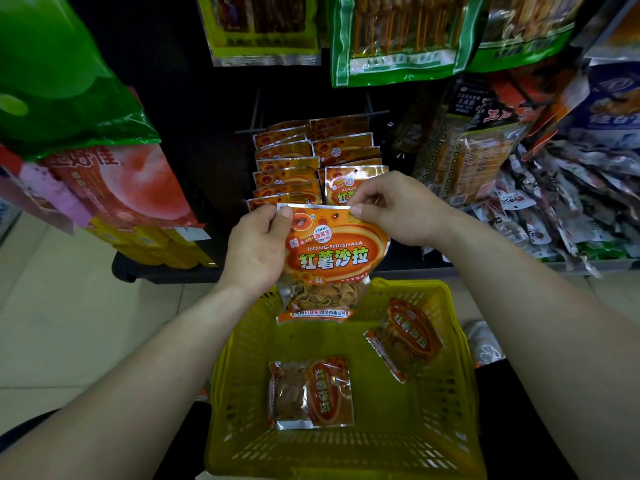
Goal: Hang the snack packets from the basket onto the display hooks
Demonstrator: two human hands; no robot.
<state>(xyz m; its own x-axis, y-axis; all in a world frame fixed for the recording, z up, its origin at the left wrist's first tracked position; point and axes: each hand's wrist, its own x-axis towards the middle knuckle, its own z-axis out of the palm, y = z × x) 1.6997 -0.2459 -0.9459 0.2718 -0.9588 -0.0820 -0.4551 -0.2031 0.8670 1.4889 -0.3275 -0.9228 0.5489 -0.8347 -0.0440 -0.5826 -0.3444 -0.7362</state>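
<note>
Snack packet (pixel 332 261) held upright above yellow basket (pixel 446 403). Left hand (pixel 258 251) and right hand (pixel 391 206) pinch its top corners. Two packets lie in basket.

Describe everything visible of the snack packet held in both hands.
The held packet is a glossy orange pouch with silver edges, white Chinese lettering, HONGSHUSHALA and a hang hole near its top. A clear lower window shows brownish strips. It is upright over the far rim of the yellow basket. The left hand pinches its top left corner, the right hand its top right.

Yellow basket (pixel 446 403), two snack packets (pixel 311 393) inside
</note>
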